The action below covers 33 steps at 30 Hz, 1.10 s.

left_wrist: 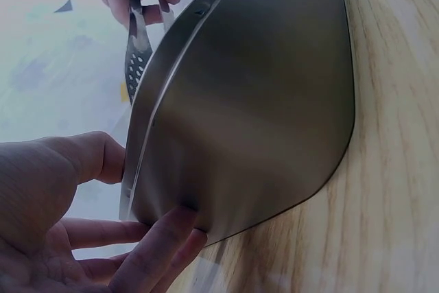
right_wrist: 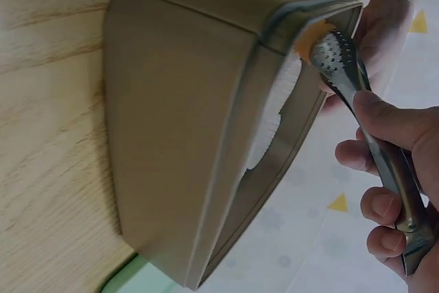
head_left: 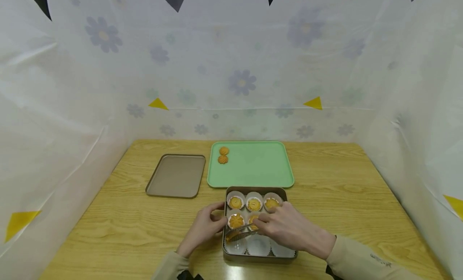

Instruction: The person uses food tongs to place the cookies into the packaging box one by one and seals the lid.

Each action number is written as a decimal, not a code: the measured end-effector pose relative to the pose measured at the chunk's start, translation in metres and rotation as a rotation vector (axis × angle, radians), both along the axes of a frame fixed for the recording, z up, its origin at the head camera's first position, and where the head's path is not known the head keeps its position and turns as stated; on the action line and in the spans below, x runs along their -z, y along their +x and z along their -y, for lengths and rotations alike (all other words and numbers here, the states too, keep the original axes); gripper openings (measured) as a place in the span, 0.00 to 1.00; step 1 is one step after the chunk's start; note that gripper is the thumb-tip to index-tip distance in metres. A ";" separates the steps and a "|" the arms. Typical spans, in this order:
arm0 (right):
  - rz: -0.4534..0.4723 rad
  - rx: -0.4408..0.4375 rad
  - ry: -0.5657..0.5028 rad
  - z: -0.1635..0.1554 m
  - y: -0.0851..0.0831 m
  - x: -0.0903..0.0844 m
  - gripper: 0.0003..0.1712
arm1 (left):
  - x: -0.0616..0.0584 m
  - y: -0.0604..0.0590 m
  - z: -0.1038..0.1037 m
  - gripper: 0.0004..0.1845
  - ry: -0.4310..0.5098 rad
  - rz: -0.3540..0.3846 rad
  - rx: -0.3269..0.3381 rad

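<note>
My right hand (head_left: pixel 283 225) grips metal serving tongs (right_wrist: pixel 384 149) with perforated ends. Between the tong ends is an orange-brown swirled cookie (right_wrist: pixel 312 38), low over the near left paper cup in the brown metal tin (head_left: pixel 260 257). In the head view, cookies sit in the paper cups of the far row, such as the cookie (head_left: pixel 254 204), and in the middle row's left and centre cups. My right hand partly covers the middle row. My left hand (head_left: pixel 207 227) touches the tin's left side, fingers against the outer wall and thumb at the rim.
Behind the tin lies a green tray (head_left: pixel 257 167) with two swirled cookies (head_left: pixel 223 155) at its left end. A shallow brown square lid (head_left: pixel 176 175) rests left of the green tray. White flower-print sheeting (head_left: pixel 242 119) encloses the wooden table (head_left: pixel 343 183).
</note>
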State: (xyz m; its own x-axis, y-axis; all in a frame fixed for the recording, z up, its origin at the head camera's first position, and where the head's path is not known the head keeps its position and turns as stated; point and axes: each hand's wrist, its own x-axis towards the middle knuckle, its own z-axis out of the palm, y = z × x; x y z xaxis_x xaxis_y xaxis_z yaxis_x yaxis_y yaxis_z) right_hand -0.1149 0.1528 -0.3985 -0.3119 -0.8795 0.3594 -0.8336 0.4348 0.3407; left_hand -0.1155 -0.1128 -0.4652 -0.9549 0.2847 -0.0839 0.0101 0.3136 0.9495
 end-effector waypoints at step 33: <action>0.062 -0.038 0.023 -0.012 -0.002 0.003 0.18 | 0.003 -0.003 -0.001 0.30 -0.047 -0.038 -0.008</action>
State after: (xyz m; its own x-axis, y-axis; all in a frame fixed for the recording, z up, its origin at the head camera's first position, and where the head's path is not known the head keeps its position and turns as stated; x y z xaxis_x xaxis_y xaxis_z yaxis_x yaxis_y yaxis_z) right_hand -0.1171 0.1651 -0.4011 -0.2986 -0.8991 0.3200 -0.8693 0.3947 0.2976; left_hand -0.1184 -0.1121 -0.4679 -0.9601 0.2732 -0.0607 0.0430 0.3583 0.9326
